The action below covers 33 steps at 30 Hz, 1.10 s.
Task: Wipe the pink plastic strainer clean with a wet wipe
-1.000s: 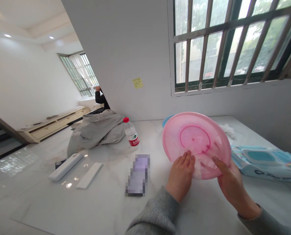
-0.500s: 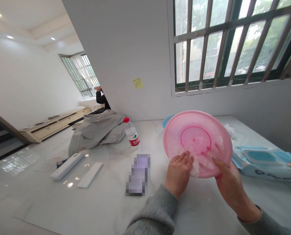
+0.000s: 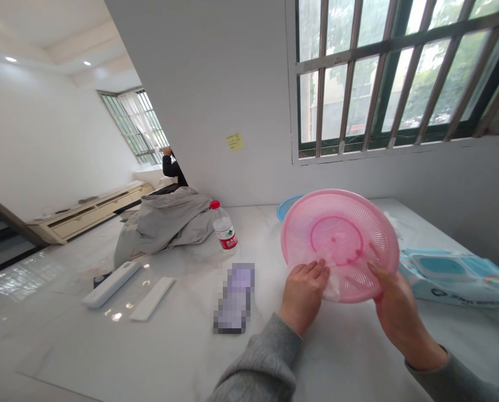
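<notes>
A round pink plastic colander (image 3: 337, 226) is held tilted above the white table, its perforated inside towards me. My right hand (image 3: 398, 310) grips its lower right rim, thumb over the inner side and the other fingers hidden behind. With curled fingers, my left hand (image 3: 305, 287) presses a thin white wipe (image 3: 332, 286) against the colander's lower left inside. Part of the wipe shows beyond my fingertips. Behind the colander a blue plastic rim (image 3: 286, 209) shows, mostly covered. To the right lies a light blue wet-wipe pack (image 3: 454, 279).
On the marble-patterned table (image 3: 182, 357) are a pixelated phone-shaped item (image 3: 234, 298), a red-capped bottle (image 3: 225, 226), grey cloth (image 3: 169, 218), a long white device (image 3: 113, 285) and a flat white strip (image 3: 152, 300). Crumpled white tissue (image 3: 391, 223) lies behind the pack. A person's arm (image 3: 171, 166) shows far left.
My left hand with the wipe has shifted slightly left across the colander. My right hand keeps its hold on the rim. The view has moved a little.
</notes>
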Available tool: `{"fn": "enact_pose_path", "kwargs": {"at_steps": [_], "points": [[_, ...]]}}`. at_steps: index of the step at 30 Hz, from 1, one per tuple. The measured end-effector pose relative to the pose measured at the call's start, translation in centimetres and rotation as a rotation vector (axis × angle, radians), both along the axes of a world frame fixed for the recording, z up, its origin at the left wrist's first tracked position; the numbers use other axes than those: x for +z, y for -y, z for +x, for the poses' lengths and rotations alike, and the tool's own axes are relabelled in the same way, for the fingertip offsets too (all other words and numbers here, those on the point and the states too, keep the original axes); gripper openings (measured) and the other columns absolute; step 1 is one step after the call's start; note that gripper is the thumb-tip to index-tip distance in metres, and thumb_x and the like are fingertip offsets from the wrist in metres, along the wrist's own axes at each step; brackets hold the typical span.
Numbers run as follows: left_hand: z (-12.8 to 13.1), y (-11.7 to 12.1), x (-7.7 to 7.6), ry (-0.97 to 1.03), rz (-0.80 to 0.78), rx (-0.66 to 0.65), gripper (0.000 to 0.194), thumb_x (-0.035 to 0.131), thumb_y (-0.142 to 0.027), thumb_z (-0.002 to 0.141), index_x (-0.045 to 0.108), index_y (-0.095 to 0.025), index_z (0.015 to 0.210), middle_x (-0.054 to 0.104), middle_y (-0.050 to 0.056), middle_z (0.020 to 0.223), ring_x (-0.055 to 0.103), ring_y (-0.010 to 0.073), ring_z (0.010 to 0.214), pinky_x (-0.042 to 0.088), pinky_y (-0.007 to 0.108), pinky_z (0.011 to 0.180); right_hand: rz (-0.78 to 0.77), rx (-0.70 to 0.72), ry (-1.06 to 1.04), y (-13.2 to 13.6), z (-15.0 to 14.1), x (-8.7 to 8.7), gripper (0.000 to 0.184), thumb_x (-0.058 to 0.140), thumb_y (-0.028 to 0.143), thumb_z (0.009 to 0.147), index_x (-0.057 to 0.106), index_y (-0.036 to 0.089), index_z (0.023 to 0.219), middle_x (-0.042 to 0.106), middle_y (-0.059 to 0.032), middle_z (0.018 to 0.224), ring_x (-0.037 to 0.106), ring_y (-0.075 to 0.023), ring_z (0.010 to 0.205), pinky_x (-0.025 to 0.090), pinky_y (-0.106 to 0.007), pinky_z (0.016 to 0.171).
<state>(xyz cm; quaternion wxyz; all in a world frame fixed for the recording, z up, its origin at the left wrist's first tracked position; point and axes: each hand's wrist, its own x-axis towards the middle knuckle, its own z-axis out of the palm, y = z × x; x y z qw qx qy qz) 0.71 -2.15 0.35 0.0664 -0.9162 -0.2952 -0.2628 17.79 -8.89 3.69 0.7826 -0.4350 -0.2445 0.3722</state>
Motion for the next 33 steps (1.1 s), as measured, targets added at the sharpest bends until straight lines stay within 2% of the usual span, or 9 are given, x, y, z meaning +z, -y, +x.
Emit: {"fn": "enact_pose_path", "kwargs": {"at_steps": [4,6,10,13,16,20,25,29,33], "points": [[0.0,0.1,0.1,0.010,0.005,0.004,0.030,0.054,-0.023,0.108,0.073,-0.017,0.130,0.071,0.007,0.145,0.072,0.0247,0.126,0.059,0.041,0.102,-0.006,0.006,0.018,-0.1,0.6,0.4,0.041,0.088,0.046,0.080,0.079,0.027,0.115,0.079,-0.0050,0.128,0.072,-0.0330,0.124,0.065,-0.044,0.098],[0.0,0.1,-0.1,0.005,0.001,0.004,0.030,0.054,-0.023,0.108,0.073,-0.017,0.129,0.071,0.007,0.144,0.071,0.0250,0.126,0.059,0.041,0.101,-0.008,0.038,0.012,0.0,0.6,0.4,0.039,0.087,0.048,0.081,0.079,0.027,0.114,0.079,-0.0052,0.126,0.072,-0.0335,0.123,0.066,-0.044,0.096],[0.1,0.1,-0.6,0.019,-0.007,0.019,0.030,0.057,-0.021,0.106,0.073,-0.018,0.132,0.072,0.007,0.144,0.072,0.0255,0.126,0.060,0.041,0.100,-0.003,0.095,0.084,0.0,-0.4,-0.6,0.050,0.086,0.049,0.083,0.074,0.028,0.127,0.080,-0.0057,0.121,0.074,-0.0332,0.117,0.065,-0.046,0.095],[0.0,0.2,-0.7,0.061,-0.019,0.023,0.030,0.059,-0.021,0.105,0.074,-0.019,0.132,0.073,0.005,0.141,0.074,0.0248,0.123,0.061,0.040,0.098,0.033,0.144,0.158,-0.2,-1.4,-1.9,0.064,0.089,0.044,0.081,0.066,0.031,0.139,0.077,-0.0056,0.128,0.073,-0.0323,0.120,0.060,-0.049,0.104],[-0.1,0.3,-0.6,0.074,-0.033,0.005,0.031,0.059,-0.020,0.105,0.074,-0.020,0.132,0.074,0.004,0.140,0.074,0.0241,0.123,0.061,0.040,0.099,0.040,0.113,0.213,-0.2,-1.7,-2.6,0.068,0.091,0.043,0.078,0.064,0.030,0.139,0.076,-0.0070,0.131,0.073,-0.0344,0.119,0.057,-0.056,0.107],[-0.1,0.4,-0.4,0.039,-0.045,-0.002,0.037,0.055,-0.015,0.105,0.070,-0.019,0.139,0.068,0.004,0.148,0.070,0.0234,0.131,0.060,0.041,0.103,0.028,0.057,0.343,0.1,-0.9,-2.2,0.064,0.092,0.038,0.076,0.068,0.028,0.134,0.076,-0.0093,0.130,0.073,-0.0368,0.119,0.057,-0.059,0.107],[-0.2,0.5,0.2,-0.029,-0.075,-0.011,0.045,0.049,-0.015,0.106,0.060,-0.019,0.150,0.057,0.005,0.160,0.062,0.0229,0.142,0.056,0.041,0.111,0.025,0.109,0.358,0.4,0.2,-1.2,0.071,0.091,0.033,0.072,0.068,0.027,0.139,0.077,-0.0107,0.129,0.074,-0.0380,0.118,0.057,-0.060,0.106],[-0.7,0.2,0.7,-0.053,-0.084,0.005,0.045,0.047,-0.015,0.107,0.059,-0.021,0.150,0.054,0.004,0.162,0.058,0.0231,0.145,0.053,0.042,0.115,-0.012,0.063,0.402,0.3,1.3,-1.0,0.071,0.092,0.033,0.068,0.071,0.026,0.136,0.078,-0.0107,0.126,0.073,-0.0399,0.117,0.055,-0.060,0.107],[-0.8,-0.1,0.5,-0.061,-0.048,0.014,0.042,0.046,-0.018,0.109,0.060,-0.021,0.148,0.055,0.004,0.162,0.059,0.0234,0.144,0.054,0.042,0.113,-0.015,0.086,0.433,0.0,2.3,-1.4,0.073,0.092,0.037,0.068,0.071,0.025,0.136,0.076,-0.0127,0.131,0.068,-0.0435,0.124,0.048,-0.067,0.112]]}}
